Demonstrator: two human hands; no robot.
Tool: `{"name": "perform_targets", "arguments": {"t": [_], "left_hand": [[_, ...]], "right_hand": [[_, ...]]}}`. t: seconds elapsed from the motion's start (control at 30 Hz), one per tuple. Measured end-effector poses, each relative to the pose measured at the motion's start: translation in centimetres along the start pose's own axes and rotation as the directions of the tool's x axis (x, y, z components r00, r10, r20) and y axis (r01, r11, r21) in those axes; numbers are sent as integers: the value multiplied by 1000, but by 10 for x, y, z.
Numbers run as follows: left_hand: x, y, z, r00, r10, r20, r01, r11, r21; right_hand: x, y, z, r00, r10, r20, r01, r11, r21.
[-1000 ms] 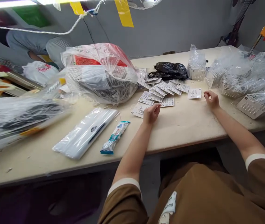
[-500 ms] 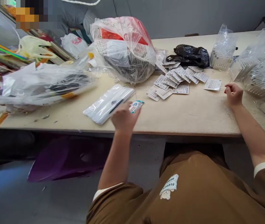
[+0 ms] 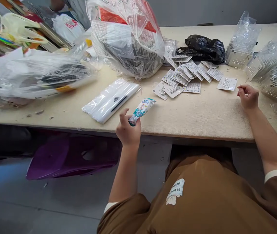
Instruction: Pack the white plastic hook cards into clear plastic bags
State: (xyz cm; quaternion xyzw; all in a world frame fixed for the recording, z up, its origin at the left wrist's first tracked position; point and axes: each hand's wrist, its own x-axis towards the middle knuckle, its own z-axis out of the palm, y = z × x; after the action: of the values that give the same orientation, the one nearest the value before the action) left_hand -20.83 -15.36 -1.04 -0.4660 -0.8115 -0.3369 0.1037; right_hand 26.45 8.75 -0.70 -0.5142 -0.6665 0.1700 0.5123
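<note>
My left hand [image 3: 128, 130] is closed on the lower end of a small white-and-teal snack packet [image 3: 142, 110], its index finger raised. The packet tilts up to the right over the table. To its left lies a flat stack of clear plastic bags [image 3: 111, 99] with a dark printed strip. Fingers curled, my right hand [image 3: 249, 98] rests at the table's right side; whether anything is in it is hidden. Just left of it is a single white card [image 3: 227, 84] with rows of small studs. Several similar stud cards [image 3: 179, 78] lie overlapped farther left.
A large stuffed clear bag [image 3: 131, 42] stands at the back, with a black plastic bag [image 3: 203, 48] beside it. Bagged stud cards [image 3: 239, 57] line the right side. Another filled plastic bag [image 3: 38, 78] covers the left. A purple chair [image 3: 72, 159] is below the table edge.
My left hand has drawn slightly toward me, and the packet now sticks up with more of it showing. My right hand stays curled by the single card. The view has shifted slightly.
</note>
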Motion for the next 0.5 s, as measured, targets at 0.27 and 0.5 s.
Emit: {"name": "perform_targets", "arguments": {"t": [0.27, 0.5], "left_hand": [[-70, 89, 30, 879, 282, -386, -429, 821, -377], [-116, 146, 61, 948, 291, -127, -291, 632, -718]], "right_hand": [[-108, -112, 27, 911, 89, 403, -233, 917, 325], [-205, -155, 76, 806, 354, 474, -591, 440, 676]]}}
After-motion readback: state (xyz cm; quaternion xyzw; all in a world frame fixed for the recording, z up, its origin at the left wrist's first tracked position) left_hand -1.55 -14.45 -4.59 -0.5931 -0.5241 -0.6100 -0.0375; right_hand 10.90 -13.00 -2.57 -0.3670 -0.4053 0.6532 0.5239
